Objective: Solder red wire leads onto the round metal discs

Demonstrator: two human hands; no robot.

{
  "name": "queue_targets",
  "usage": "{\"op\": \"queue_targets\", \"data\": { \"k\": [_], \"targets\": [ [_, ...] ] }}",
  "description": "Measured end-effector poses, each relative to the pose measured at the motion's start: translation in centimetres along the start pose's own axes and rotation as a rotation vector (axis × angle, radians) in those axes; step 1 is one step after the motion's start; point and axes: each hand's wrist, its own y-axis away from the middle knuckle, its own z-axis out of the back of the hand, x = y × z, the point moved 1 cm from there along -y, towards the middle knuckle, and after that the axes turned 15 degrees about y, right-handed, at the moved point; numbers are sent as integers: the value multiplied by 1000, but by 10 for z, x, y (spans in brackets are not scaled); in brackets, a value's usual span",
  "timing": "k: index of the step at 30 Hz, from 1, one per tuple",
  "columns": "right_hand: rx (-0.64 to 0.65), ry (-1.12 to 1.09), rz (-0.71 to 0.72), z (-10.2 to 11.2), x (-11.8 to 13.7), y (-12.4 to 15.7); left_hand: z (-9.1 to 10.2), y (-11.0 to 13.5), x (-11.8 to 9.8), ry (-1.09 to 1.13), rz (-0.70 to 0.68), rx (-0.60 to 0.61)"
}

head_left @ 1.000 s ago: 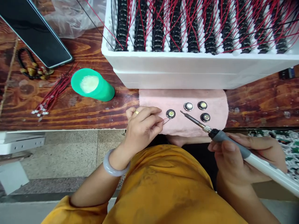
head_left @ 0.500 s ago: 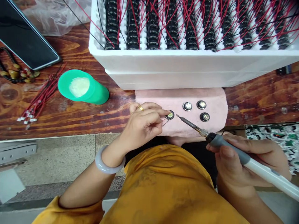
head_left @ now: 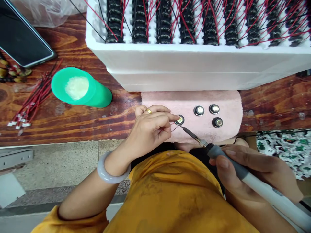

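Note:
My left hand (head_left: 152, 131) rests on the pink cloth (head_left: 160, 100) with its fingers bent. Its index fingertip presses the rim of a small round speaker (head_left: 179, 120), and thin dark wire shows beside it. A soldering iron (head_left: 259, 183) is gripped pen-like in my right hand (head_left: 264, 161). The iron's tip is at the lower edge of the speaker, by the wire; whether it touches the metal is too small to tell. On the cloth to the right stand a silver-topped speaker (head_left: 199, 110), another above right (head_left: 214, 109) and a darker one (head_left: 217, 122).
Behind the cloth, a white foam box (head_left: 189, 64) holds rows of black parts with red and black wires. To the left stand a green cup (head_left: 97, 92), a bundle of red wires (head_left: 40, 89) with white connectors, and a phone (head_left: 23, 35). Wooden table edge in front.
The soldering iron has moved left and slightly down, bringing its tip to the speaker's edge. My left hand keeps its finger on the speaker. The view has shifted slightly.

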Motion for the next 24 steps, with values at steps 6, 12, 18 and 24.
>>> {"op": "queue_targets", "data": {
  "k": [6,12,18,24],
  "targets": [
    [107,-17,-20,2,13,-10,0,0,-2,-59,-26,-9],
    [205,-11,7,9,25,-17,-1,1,0,-53,-15,9],
    [145,5,34,4,24,-19,-1,1,1,-17,-3,14],
    [141,-5,7,1,23,-19,-1,2,0,-8,6,14]
  ]
}}
